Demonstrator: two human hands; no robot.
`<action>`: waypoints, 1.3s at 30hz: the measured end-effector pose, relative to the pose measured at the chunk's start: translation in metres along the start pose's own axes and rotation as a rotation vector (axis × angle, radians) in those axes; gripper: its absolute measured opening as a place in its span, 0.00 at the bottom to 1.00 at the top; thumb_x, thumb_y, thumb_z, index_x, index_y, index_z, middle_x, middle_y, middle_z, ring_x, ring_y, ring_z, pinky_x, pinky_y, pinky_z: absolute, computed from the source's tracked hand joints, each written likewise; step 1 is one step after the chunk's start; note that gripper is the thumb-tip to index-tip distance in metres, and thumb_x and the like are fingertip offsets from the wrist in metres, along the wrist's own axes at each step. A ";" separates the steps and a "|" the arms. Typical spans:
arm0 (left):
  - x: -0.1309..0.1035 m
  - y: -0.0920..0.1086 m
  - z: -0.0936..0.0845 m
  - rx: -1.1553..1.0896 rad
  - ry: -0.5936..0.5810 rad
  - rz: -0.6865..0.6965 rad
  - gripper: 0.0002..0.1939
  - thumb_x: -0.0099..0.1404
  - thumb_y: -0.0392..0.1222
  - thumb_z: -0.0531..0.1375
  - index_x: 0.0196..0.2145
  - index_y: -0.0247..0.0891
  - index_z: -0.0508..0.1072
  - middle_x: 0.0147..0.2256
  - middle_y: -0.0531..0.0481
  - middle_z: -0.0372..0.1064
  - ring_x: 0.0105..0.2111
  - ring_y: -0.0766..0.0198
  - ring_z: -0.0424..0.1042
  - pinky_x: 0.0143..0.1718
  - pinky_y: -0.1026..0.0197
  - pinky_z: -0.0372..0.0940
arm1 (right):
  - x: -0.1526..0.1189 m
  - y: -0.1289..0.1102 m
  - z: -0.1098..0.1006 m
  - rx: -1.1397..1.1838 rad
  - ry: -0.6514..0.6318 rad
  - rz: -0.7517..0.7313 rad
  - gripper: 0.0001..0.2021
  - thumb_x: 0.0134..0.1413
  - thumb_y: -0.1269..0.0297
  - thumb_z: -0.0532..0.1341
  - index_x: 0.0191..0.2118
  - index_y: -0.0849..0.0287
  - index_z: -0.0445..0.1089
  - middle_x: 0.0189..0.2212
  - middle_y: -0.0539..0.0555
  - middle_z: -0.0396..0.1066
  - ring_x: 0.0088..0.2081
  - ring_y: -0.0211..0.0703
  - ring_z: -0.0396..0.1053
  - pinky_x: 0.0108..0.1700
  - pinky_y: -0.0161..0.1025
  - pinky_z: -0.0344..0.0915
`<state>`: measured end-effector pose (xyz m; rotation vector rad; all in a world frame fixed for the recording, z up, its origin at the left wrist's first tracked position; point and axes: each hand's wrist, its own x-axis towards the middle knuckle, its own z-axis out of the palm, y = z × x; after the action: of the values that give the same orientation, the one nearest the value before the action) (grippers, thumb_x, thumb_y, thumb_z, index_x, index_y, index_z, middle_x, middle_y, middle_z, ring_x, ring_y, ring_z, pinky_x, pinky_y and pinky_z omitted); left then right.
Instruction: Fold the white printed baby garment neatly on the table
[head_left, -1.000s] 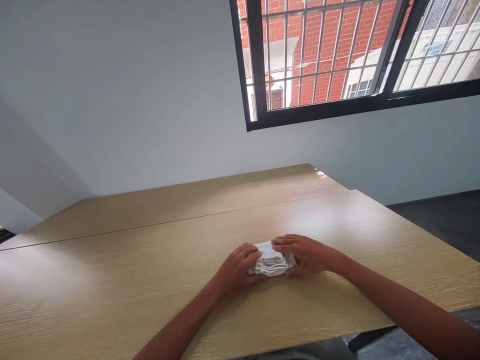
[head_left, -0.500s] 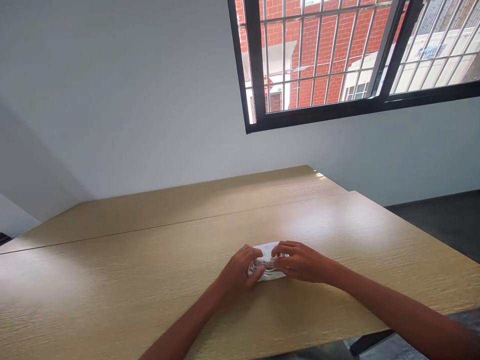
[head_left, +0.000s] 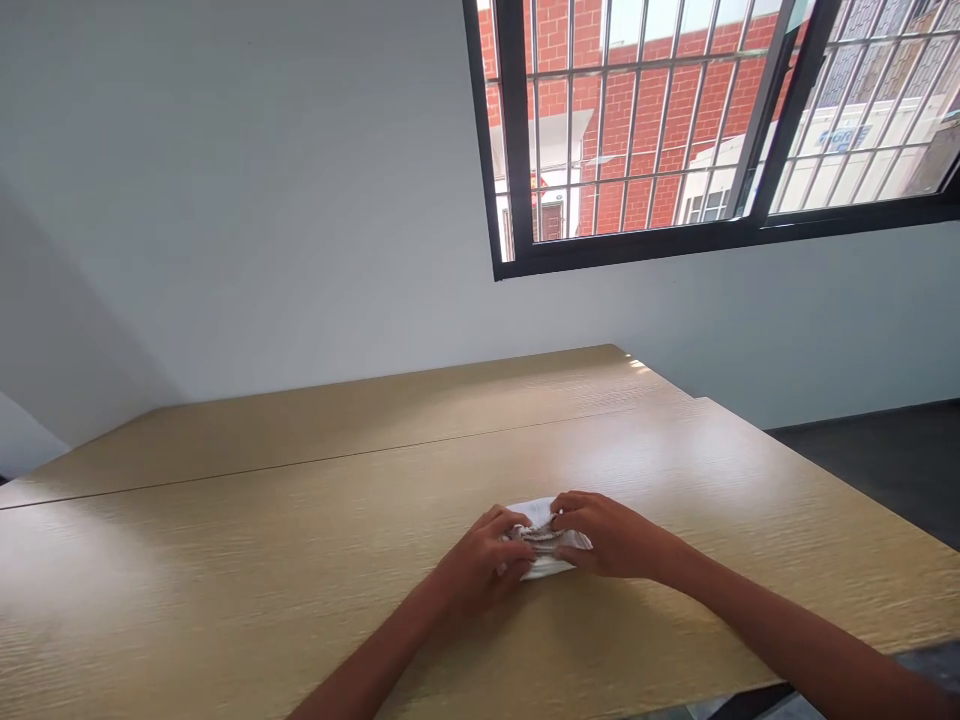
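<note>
A small white bundle (head_left: 546, 568) that looks like folded cloth lies on the wooden table (head_left: 300, 560), near its front edge. Across its middle runs a gathered, ribbed-looking strip with darker lines; its exact kind is unclear. My left hand (head_left: 487, 550) grips the left end, fingers curled over the top and thumb low on the near side. On the opposite end, my right hand (head_left: 600, 532) has its fingers bent onto the cloth and pinches it. Both ends of the bundle are partly hidden under my fingers.
A seam (head_left: 300, 463) runs across the tabletop between two table sections. Behind the table rises a pale wall (head_left: 300, 200), with a black-framed barred window (head_left: 637, 245) at upper right. Dark floor (head_left: 885, 450) shows beyond the table's right edge.
The fingers of both hands have shifted on the white bundle, and its middle looks more bunched. The view has tilted up slightly, so everything sits a little lower.
</note>
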<state>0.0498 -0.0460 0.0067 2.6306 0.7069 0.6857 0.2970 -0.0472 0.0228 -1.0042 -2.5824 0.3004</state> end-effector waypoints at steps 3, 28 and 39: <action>-0.001 -0.002 0.000 -0.001 0.009 0.015 0.08 0.65 0.35 0.58 0.36 0.41 0.78 0.50 0.44 0.66 0.47 0.57 0.65 0.47 0.55 0.66 | 0.000 -0.001 0.002 0.001 -0.014 -0.005 0.14 0.52 0.71 0.63 0.46 0.57 0.74 0.45 0.58 0.71 0.44 0.48 0.71 0.48 0.41 0.67; -0.012 -0.026 -0.021 -0.030 0.326 -0.105 0.11 0.67 0.38 0.55 0.47 0.40 0.71 0.44 0.42 0.68 0.46 0.57 0.69 0.48 0.55 0.66 | 0.052 -0.010 0.003 -0.651 -0.332 0.094 0.08 0.49 0.80 0.60 0.32 0.61 0.74 0.38 0.59 0.71 0.33 0.45 0.72 0.29 0.36 0.64; -0.015 -0.042 -0.029 0.001 0.314 -0.156 0.08 0.67 0.37 0.53 0.35 0.37 0.71 0.36 0.46 0.68 0.36 0.62 0.69 0.40 0.59 0.66 | 0.085 -0.007 -0.027 -0.669 -0.502 -0.048 0.16 0.36 0.67 0.69 0.37 0.63 0.75 0.36 0.60 0.73 0.34 0.52 0.73 0.30 0.39 0.63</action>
<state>0.0073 -0.0135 0.0074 2.4601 0.9864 1.0625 0.2454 0.0081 0.0705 -1.1848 -3.2572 -0.4143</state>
